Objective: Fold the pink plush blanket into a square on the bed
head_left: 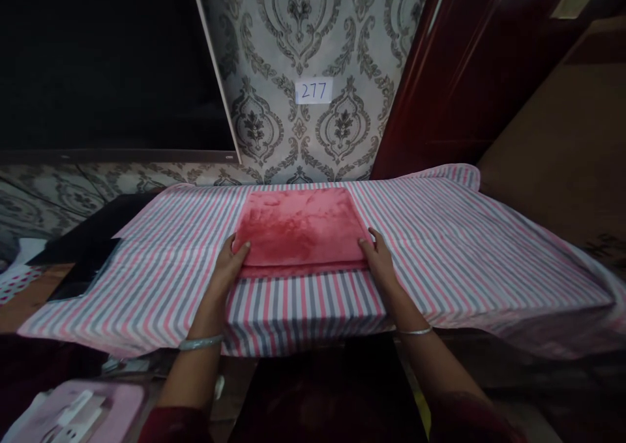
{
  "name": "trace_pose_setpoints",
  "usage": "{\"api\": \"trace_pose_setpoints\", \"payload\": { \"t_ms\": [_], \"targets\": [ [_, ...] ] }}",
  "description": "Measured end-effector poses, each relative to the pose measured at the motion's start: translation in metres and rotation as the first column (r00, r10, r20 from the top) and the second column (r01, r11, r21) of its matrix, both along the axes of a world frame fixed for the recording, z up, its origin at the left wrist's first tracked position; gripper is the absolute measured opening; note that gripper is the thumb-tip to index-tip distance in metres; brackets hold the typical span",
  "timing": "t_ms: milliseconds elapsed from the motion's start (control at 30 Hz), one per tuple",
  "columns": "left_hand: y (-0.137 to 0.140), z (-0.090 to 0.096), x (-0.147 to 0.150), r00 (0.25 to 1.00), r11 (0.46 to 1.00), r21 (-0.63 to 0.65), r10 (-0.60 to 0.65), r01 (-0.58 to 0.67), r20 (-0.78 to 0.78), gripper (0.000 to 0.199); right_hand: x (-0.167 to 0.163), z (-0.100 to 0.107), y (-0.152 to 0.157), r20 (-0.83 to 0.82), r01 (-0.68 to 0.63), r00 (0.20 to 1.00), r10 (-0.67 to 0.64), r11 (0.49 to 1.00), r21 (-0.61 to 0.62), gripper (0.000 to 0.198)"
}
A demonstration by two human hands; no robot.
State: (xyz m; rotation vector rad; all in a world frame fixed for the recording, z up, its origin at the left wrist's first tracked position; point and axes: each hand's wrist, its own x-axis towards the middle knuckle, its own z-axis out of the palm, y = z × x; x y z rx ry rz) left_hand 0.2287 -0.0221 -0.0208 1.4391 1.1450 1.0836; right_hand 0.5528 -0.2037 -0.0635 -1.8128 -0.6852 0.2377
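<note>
A folded red plush cloth (300, 228) lies flat on a striped tablecloth (430, 247), its layers showing along the near edge. My left hand (231, 259) grips its left side near the front corner, thumb on top and the other fingers mostly hidden at the edge. On the opposite side, my right hand (380, 258) holds the right edge in the same way, with the thumb resting on the plush. Both wrists wear a bangle.
Behind the table is patterned wallpaper with a paper label (313, 91) reading 277. A large dark screen (112, 64) hangs at upper left. A dark flat object (85, 270) sits by the table's left end; a cardboard box (562, 136) stands at right.
</note>
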Motion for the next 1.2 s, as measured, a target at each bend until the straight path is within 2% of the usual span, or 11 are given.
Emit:
{"api": "trace_pose_setpoints", "payload": {
  "t_ms": [133,267,467,533,633,700,733,833,933,1033,1200],
  "targets": [
    [-0.005,0.018,0.005,0.99,1.0,-0.011,0.013,-0.011,0.143,0.06,0.003,0.024,0.004,-0.124,-0.102,0.985,0.121,0.983,0.15,0.083],
    [-0.017,0.036,-0.013,0.994,0.995,0.103,0.008,-0.019,0.105,0.068,-0.005,0.041,-0.018,-0.045,-0.129,0.989,0.143,0.964,0.233,0.08],
    [-0.039,-0.003,-0.059,0.982,0.999,0.04,0.012,-0.005,-0.188,0.075,-0.019,0.012,-0.067,-0.064,-0.247,0.966,0.249,0.968,0.033,0.081],
    [-0.045,-0.008,-0.066,0.958,0.995,0.092,0.063,-0.039,-0.279,0.079,-0.018,0.01,-0.074,-0.007,-0.228,0.974,0.228,0.974,-0.01,0.08],
    [-0.054,0.007,-0.056,0.855,0.916,0.4,0.234,-0.033,-0.463,0.076,-0.029,0.031,-0.066,0.343,-0.132,0.932,0.12,0.991,0.012,0.066],
    [-0.061,0.027,-0.035,0.765,0.805,0.582,0.305,0.111,-0.568,0.067,-0.052,0.055,-0.045,0.586,-0.181,0.799,0.135,0.983,0.02,0.054],
    [-0.064,0.036,-0.02,0.725,0.763,0.614,0.304,0.204,-0.619,0.063,-0.067,0.067,-0.031,0.656,-0.249,0.725,0.209,0.968,-0.033,0.053],
    [-0.069,0.052,0.024,0.595,0.696,0.572,0.256,0.433,-0.762,0.058,-0.111,0.089,0.015,0.696,-0.335,0.512,0.503,0.863,-0.378,0.056],
    [-0.065,0.043,0.052,0.453,0.712,0.45,0.205,0.539,-0.867,0.06,-0.131,0.086,0.048,0.611,-0.307,0.459,0.645,0.76,-0.572,0.059],
    [-0.059,0.021,0.057,0.367,0.761,0.338,0.141,0.554,-0.919,0.06,-0.131,0.066,0.058,0.551,-0.284,0.479,0.684,0.714,-0.639,0.059],
    [-0.053,0.004,0.054,0.347,0.775,0.302,0.114,0.556,-0.931,0.06,-0.126,0.046,0.057,0.543,-0.281,0.496,0.678,0.717,-0.638,0.058]
  ]
}}
